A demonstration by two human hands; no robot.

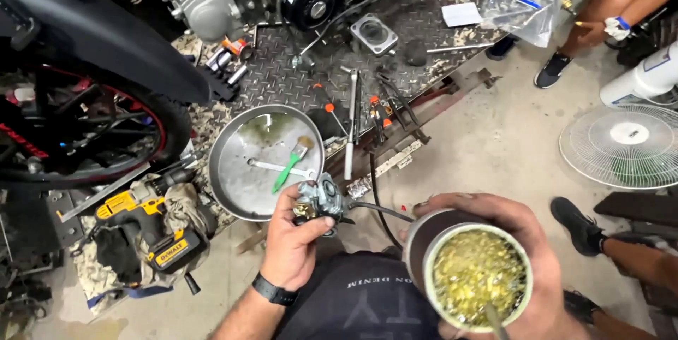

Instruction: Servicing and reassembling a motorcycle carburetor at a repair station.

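My left hand [291, 237] grips a small grey metal carburetor [321, 200] with a black hose [378, 207] running off its right side. My right hand [526, 241] wraps around a round cup [438, 230] filled with yellow-green liquid or herb, a metal straw [494, 319] sticking out near its front rim. Both are held over my lap, just in front of a round steel pan [240, 185]. In the pan lie a green-handled brush [291, 163] and a wrench [279, 167].
A motorcycle rear wheel [78, 135] and engine [212, 1] stand on a checker-plate lift [282, 79] strewn with hand tools. A yellow cordless drill [145, 223] lies on rags at left. A floor fan [625, 146] stands right. Other people's legs and shoes [579, 223] are at right.
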